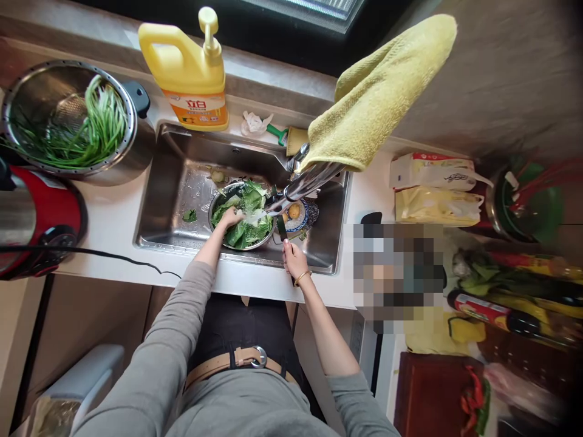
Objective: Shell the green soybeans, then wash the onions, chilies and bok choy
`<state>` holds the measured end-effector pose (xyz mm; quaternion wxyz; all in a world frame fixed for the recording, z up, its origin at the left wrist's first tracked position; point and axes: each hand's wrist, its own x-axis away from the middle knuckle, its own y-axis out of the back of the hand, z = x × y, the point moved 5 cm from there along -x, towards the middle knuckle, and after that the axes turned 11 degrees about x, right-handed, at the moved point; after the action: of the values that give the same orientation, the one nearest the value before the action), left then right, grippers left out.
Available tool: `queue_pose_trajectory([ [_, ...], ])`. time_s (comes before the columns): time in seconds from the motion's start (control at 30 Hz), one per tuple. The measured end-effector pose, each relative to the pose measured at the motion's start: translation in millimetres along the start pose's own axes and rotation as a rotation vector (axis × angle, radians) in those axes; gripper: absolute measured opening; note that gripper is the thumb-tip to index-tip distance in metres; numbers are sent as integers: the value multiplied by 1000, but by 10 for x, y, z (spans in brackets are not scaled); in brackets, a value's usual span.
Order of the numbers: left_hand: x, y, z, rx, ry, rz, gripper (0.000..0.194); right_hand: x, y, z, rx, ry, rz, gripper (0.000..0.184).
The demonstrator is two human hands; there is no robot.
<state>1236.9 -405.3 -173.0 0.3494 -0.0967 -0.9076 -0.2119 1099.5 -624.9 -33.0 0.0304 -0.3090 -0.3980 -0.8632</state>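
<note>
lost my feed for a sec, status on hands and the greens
Left hand on leafy greens in steel bowl, water running. Right hand at sink front rim, gripping something dark. Faucet overhangs bowl.

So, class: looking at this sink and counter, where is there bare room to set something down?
Free: the sink floor left of the greens bowl, and the counter between colander and sink. Crowded: under the faucet, where the left hand, right hand and a small dish sit.

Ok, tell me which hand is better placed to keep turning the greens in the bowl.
Probably left: the left hand already rests on the leafy greens inside the steel bowl, while the right hand is at the sink's front edge.
</note>
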Motion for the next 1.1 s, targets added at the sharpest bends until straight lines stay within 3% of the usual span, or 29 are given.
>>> queue_pose_trajectory([
  [0.13, 126, 102, 66, 376, -126, 61, 50, -102, -56, 140, -184, -61, 33, 48],
  [0.2, 156, 163, 93, 495, -151, 30, 47, -168, -97, 252, -223, -42, 38, 42],
  [0.33, 149, 271, 64, 331, -262, -145, 42, -255, -146, 411, -215, 8, 40, 35],
  [0.43, 127, 244, 13, 329, -317, -88, 53, -250, -151, 412, -200, 13, 44, 33],
  [0.53, 153, 252, -17, 291, -305, -56, 52, -210, -144, 341, -229, -13, 46, 32],
  [0.63, 269, 280, -124, -6, -393, -150, 47, -173, -133, 248, -251, -55, 40, 34],
  [0.73, 399, 104, -273, -276, -510, -165, 41, -156, -124, 169, -250, -87, 38, 37],
  [0.83, 397, -211, -291, -401, -412, -82, 53, -157, -118, 122, -243, -97, 47, 38],
  [0.93, 297, -372, -206, -423, -223, -50, 58, -162, -98, 100, -245, -86, 57, 38],
  [1.0, 230, -341, -143, -369, -153, -32, 48, -164, -65, 87, -249, -68, 62, 38],
  [1.1, 185, -112, -79, -294, -137, -104, 43, -171, 11, 69, -216, -36, 54, 38],
])
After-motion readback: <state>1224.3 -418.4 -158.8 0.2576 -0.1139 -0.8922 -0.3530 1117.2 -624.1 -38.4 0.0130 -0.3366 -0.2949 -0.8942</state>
